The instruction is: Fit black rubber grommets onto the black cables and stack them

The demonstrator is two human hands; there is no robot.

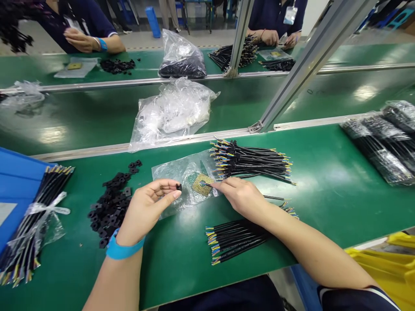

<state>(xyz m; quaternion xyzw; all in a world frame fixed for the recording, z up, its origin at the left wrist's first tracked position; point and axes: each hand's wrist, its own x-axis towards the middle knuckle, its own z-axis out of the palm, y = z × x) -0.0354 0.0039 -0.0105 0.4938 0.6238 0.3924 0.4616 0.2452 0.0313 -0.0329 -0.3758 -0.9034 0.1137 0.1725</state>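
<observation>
Our left hand [145,211]: pinched shut on a small black rubber piece [178,187], we think | our right hand [241,196]: pinched on a black cable [275,198], lying sideways, tip pointing left over the square pad [202,185]

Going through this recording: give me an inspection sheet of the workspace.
Surface: green bench mat.
Job's things: grommet in left hand; cable in right hand, its tip at tan pad.
Clutter: grommet pile, clear bag, bagged cables.
Grippers: left fingers pinch the grommet; right fingers pinch the cable.
Cables: loose bundles; tied bundle.
Surroundings: two co-workers at the bench beyond.
</observation>
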